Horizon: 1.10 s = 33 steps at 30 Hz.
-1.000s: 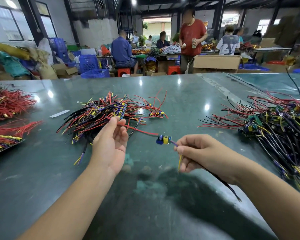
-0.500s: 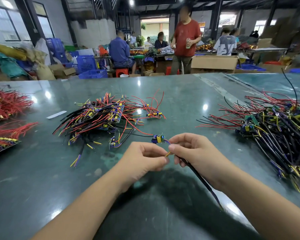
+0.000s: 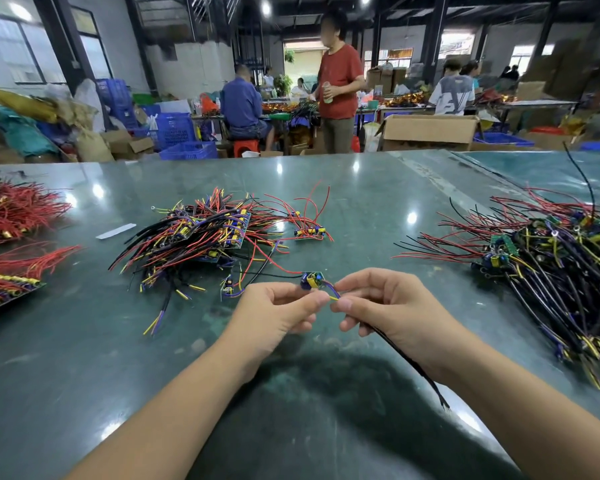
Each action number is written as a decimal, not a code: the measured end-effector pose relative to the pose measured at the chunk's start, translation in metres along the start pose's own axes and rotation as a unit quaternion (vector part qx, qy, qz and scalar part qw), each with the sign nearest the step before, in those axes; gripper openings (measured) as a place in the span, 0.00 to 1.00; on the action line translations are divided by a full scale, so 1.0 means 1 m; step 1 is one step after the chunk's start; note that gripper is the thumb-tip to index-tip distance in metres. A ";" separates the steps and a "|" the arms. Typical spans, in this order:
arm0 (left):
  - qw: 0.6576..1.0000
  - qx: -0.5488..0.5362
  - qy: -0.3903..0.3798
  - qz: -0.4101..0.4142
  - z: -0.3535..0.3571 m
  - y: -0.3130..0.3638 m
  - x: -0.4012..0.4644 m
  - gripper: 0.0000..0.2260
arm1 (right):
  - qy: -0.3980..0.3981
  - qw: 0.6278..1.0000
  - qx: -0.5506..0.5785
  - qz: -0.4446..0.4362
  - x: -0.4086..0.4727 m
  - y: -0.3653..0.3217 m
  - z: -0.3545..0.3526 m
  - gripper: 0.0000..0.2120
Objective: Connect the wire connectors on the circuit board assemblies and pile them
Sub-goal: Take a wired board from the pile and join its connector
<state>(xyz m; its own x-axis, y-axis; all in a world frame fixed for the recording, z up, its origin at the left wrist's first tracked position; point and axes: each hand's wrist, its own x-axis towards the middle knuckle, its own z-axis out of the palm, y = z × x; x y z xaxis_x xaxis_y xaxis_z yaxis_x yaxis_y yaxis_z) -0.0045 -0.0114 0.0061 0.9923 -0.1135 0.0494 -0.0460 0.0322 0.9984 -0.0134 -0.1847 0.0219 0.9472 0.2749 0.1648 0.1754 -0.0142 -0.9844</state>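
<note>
Left hand (image 3: 281, 311): pinches wire end, fingertips meeting right's.
Right hand (image 3: 378, 308): pinches black lead (image 3: 409, 362).
Board (image 3: 313, 280): 12 o'clock of hands; light, fragile; hold wires near tips.

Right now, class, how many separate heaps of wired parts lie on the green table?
4: red-wire heaps at far left and left edge, mixed heap centre, dark-wire heap right. More may lie outside view.

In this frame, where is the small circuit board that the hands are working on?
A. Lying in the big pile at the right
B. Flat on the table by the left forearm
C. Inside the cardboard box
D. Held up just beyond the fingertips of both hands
D: the small circuit board sits just beyond where the left hand and right hand pinch its wires together.
</note>
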 end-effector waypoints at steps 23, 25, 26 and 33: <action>0.992 -0.111 0.065 0.021 -0.001 0.001 0.006 0.01 | 0.077 0.885 -0.421 -0.185 0.004 0.012 0.003 0.08; 0.991 -0.118 0.066 0.021 -0.002 0.002 0.006 0.03 | 0.068 0.898 -0.405 -0.157 0.004 0.015 0.002 0.09; 0.990 -0.122 0.065 0.017 -0.002 0.002 0.005 0.04 | 0.058 0.903 -0.401 -0.140 0.003 0.016 0.001 0.09; 0.994 -0.106 0.014 -0.034 0.000 0.003 0.001 0.08 | 0.086 0.856 -0.468 -0.204 -0.001 0.016 0.006 0.02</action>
<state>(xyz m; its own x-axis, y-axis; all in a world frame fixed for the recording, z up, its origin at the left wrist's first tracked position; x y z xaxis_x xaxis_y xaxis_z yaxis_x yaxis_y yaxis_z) -0.0034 -0.0119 0.0091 0.9953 -0.0947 -0.0211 0.0429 0.2336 0.9714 -0.0136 -0.1796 0.0052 0.7675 0.2965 0.5684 0.5629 -0.7359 -0.3762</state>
